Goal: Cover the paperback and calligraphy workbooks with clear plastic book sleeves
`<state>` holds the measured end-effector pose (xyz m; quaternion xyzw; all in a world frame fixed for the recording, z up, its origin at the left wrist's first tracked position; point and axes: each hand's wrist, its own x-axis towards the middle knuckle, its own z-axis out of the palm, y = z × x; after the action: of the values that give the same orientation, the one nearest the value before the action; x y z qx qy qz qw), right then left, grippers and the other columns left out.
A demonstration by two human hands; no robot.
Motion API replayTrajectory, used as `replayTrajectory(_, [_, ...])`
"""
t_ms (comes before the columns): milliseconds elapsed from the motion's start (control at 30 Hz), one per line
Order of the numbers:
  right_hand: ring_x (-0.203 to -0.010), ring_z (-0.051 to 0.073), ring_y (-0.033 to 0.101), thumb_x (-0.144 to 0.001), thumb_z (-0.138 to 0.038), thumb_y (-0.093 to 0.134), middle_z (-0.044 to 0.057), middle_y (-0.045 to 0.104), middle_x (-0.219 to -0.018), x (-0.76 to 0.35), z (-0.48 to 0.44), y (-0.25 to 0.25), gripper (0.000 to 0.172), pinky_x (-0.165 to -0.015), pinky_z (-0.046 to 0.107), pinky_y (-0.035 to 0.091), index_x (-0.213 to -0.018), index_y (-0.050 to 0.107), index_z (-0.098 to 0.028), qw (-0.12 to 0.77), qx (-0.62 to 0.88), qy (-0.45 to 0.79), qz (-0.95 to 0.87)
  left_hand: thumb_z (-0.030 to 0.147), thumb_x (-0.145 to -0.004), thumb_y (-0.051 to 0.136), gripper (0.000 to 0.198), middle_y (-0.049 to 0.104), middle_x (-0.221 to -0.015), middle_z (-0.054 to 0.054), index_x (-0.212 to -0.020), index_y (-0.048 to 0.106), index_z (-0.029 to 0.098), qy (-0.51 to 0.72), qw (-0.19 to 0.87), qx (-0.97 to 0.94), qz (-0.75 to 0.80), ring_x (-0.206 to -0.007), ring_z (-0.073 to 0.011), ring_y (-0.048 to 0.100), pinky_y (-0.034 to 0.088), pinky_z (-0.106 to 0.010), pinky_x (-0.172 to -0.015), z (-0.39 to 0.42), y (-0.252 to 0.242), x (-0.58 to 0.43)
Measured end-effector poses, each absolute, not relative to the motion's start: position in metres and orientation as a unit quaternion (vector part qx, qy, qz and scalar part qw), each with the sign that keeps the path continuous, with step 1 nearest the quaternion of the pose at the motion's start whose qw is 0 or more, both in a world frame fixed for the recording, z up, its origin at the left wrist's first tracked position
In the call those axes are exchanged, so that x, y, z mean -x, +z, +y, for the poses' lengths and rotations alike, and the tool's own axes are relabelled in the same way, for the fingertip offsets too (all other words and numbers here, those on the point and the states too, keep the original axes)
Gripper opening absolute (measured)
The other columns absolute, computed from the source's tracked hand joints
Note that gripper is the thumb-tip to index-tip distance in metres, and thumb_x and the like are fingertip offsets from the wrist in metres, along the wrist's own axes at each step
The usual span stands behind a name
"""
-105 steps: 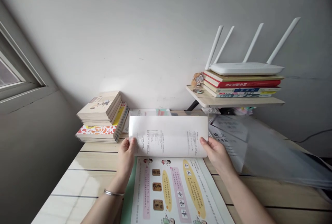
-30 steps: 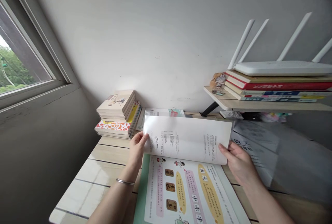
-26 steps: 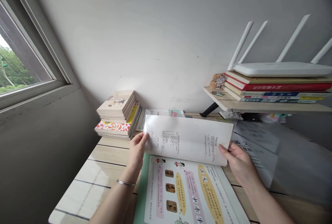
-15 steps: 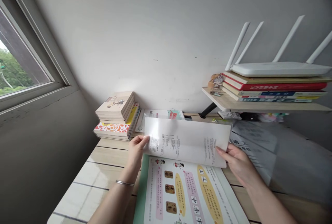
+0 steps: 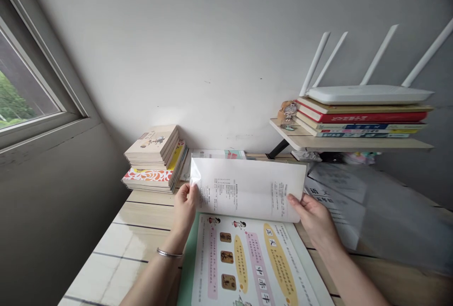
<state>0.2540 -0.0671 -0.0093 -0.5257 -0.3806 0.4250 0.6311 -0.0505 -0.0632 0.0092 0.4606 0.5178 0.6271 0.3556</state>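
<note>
An open picture book (image 5: pixel 226 254) lies before me, its lower page printed with coloured ovals, small pictures and Chinese characters over a green edge. A white leaf (image 5: pixel 253 185) with small print stands raised along its far side, with a clear, glossy film at its left corner. My left hand (image 5: pixel 186 199) pinches that leaf at its left edge, thumb and fingers closed. On the opposite edge, my right hand (image 5: pixel 311 210) grips the leaf with its thumb on the printed face. The fingers behind the leaf are hidden.
A stack of books (image 5: pixel 155 157) stands at the back left of the wooden table (image 5: pixel 113 242). On the right, a raised shelf (image 5: pixel 354 143) carries more books under a white router (image 5: pixel 368 93). Clear plastic sheets (image 5: pixel 382 221) lie below it, over printed paper.
The view has shifted slightly, so the scene sits a little further left. Both hands keep hold of the raised leaf; my left fingers have curled in more tightly at its edge.
</note>
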Motion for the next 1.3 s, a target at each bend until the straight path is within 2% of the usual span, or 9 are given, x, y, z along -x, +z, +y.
replayTrajectory(100, [-0.074,0.030,0.069,-0.054,-0.052,0.078,0.008,0.074,-0.078,-0.254,-0.067,-0.010,0.046,-0.065,0.040,0.057,-0.085,0.068,-0.019,0.633,0.524,0.436,-0.366,0.050,-0.076,0.060,0.034,0.053,-0.065,0.001,-0.076,0.058,0.015,0.628,0.380,-0.471,0.489,-0.059,-0.0101,0.044,0.035,-0.021,-0.057,-0.064,0.010,0.052])
replayTrajectory(367, [-0.080,0.028,0.068,-0.056,-0.049,0.078,0.007,0.074,-0.084,-0.256,-0.067,-0.009,0.044,-0.068,0.039,0.056,-0.088,0.066,-0.020,0.635,0.506,0.442,-0.382,0.057,-0.074,0.059,0.044,0.043,-0.054,0.004,-0.058,0.048,0.017,0.636,0.366,-0.441,0.517,-0.052,-0.0091,0.035,0.029,-0.021,-0.051,-0.062,0.008,0.045])
replayTrajectory(467, [-0.079,0.027,0.068,-0.059,-0.048,0.077,0.006,0.074,-0.085,-0.255,-0.066,-0.012,0.041,-0.066,0.037,0.056,-0.089,0.066,-0.021,0.636,0.506,0.438,-0.384,0.054,-0.075,0.059,0.040,0.046,-0.059,0.003,-0.064,0.053,0.016,0.632,0.377,-0.443,0.511,-0.055,-0.0093,0.037,0.031,-0.021,-0.053,-0.065,0.009,0.045])
replayTrajectory(567, [-0.074,0.027,0.068,-0.061,-0.049,0.074,0.005,0.074,-0.081,-0.254,-0.065,-0.015,0.037,-0.062,0.036,0.056,-0.084,0.066,-0.021,0.632,0.513,0.430,-0.390,0.053,-0.073,0.062,0.038,0.051,-0.064,0.002,-0.072,0.057,0.016,0.630,0.389,-0.452,0.497,-0.058,-0.0099,0.041,0.034,-0.021,-0.055,-0.067,0.009,0.047])
replayTrajectory(700, [-0.071,0.026,0.068,-0.067,-0.051,0.069,0.004,0.073,-0.077,-0.252,-0.064,-0.018,0.035,-0.062,0.035,0.055,-0.085,0.066,-0.021,0.630,0.526,0.410,-0.397,0.057,-0.070,0.063,0.043,0.042,-0.057,0.005,-0.062,0.049,0.017,0.633,0.384,-0.442,0.506,-0.053,-0.0084,0.034,0.029,-0.020,-0.050,-0.067,0.010,0.046])
replayTrajectory(867, [-0.071,0.022,0.065,-0.071,-0.055,0.063,0.003,0.071,-0.074,-0.252,-0.063,-0.020,0.036,-0.059,0.030,0.052,-0.080,0.062,-0.020,0.621,0.547,0.370,-0.423,0.059,-0.067,0.065,0.045,0.044,-0.057,0.004,-0.061,0.050,0.016,0.639,0.392,-0.423,0.509,-0.053,-0.0083,0.034,0.027,-0.020,-0.049,-0.064,0.008,0.047])
replayTrajectory(1067, [-0.065,0.019,0.059,-0.075,-0.058,0.058,0.001,0.065,-0.066,-0.255,-0.064,-0.020,0.038,-0.057,0.027,0.048,-0.069,0.055,-0.021,0.610,0.549,0.334,-0.464,0.053,-0.069,0.066,0.039,0.056,-0.070,0.000,-0.079,0.059,0.015,0.616,0.441,-0.440,0.482,-0.063,-0.0112,0.045,0.036,-0.021,-0.059,-0.064,0.004,0.053])
replayTrajectory(1200, [-0.065,0.018,0.056,-0.076,-0.056,0.057,0.000,0.062,-0.066,-0.257,-0.064,-0.020,0.036,-0.058,0.026,0.045,-0.070,0.053,-0.021,0.594,0.535,0.335,-0.499,0.057,-0.067,0.066,0.042,0.051,-0.064,0.002,-0.071,0.056,0.015,0.629,0.409,-0.436,0.497,-0.058,-0.0102,0.041,0.033,-0.021,-0.055,-0.064,0.005,0.050])
replayTrajectory(1300, [-0.061,0.017,0.053,-0.077,-0.061,0.054,-0.001,0.057,-0.060,-0.256,-0.061,-0.023,0.041,-0.056,0.026,0.042,-0.068,0.052,-0.021,0.579,0.574,0.291,-0.501,0.059,-0.066,0.066,0.045,0.049,-0.061,0.003,-0.070,0.055,0.015,0.630,0.408,-0.428,0.504,-0.056,-0.0095,0.039,0.031,-0.021,-0.053,-0.063,0.004,0.049])
